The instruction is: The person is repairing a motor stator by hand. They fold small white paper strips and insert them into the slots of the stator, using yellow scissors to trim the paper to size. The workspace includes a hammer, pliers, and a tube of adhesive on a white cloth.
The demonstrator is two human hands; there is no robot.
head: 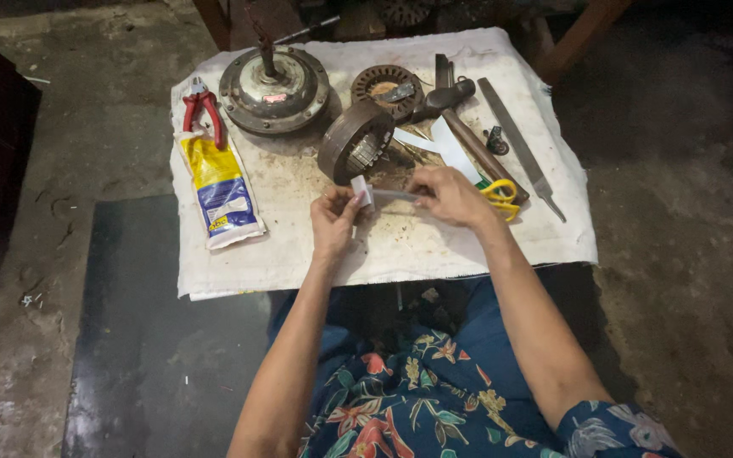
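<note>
My left hand [333, 220] and my right hand [449, 196] together hold a narrow white paper strip [377, 194] stretched between them, just above a low table covered in a dirty white cloth [299, 254]. The left fingers pinch the strip's folded end; the right fingers pinch the other end. Right behind the strip stands a dark metal motor ring [355, 141] tipped on its edge. Loose white paper pieces [445, 145] lie beyond my right hand.
On the cloth lie red-handled pliers [203, 110], a yellow and blue packet [219, 188], a round motor housing with a shaft [274, 88], a second wound ring [386, 88], a hammer [460, 114], a flat file [521, 145] and yellow-handled scissors [502, 197]. Bare concrete floor surrounds the table.
</note>
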